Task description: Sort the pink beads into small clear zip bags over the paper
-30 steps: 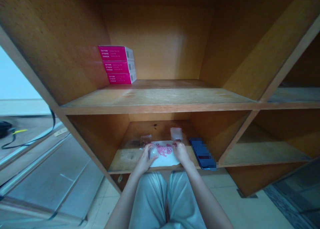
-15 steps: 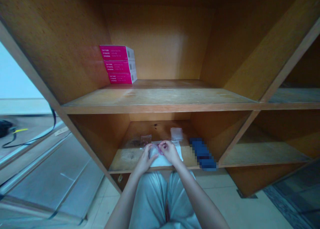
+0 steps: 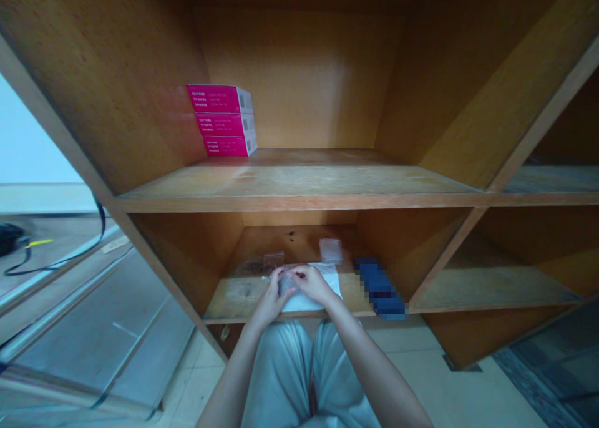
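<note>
My left hand point(image 3: 269, 298) is closed on the edge of a small clear plastic bag point(image 3: 285, 282). My right hand point(image 3: 312, 283) has its fingertips pinched at the bag's opening, close to the left fingers. A bit of a small pink-red item point(image 3: 299, 274) shows at the right fingertips; its kind is too small to make out. Under both hands lies a white sheet point(image 3: 303, 302) on the lower shelf. Just behind the left hand is another clear bag point(image 3: 273, 261) with some reddish content. A flat clear bag point(image 3: 330, 251) lies behind the sheet.
A blurred-out blue object point(image 3: 380, 288) lies right of the sheet. Three stacked pink boxes point(image 3: 219, 121) stand at the left of the upper shelf point(image 3: 299, 181). The cabinet's upright divider point(image 3: 444, 259) bounds the right side. Glass panels point(image 3: 103, 328) lean at lower left.
My right hand has moved left toward the bag in my left hand. The pink-red item has moved with it and shows less now. The left hand stays in place.
</note>
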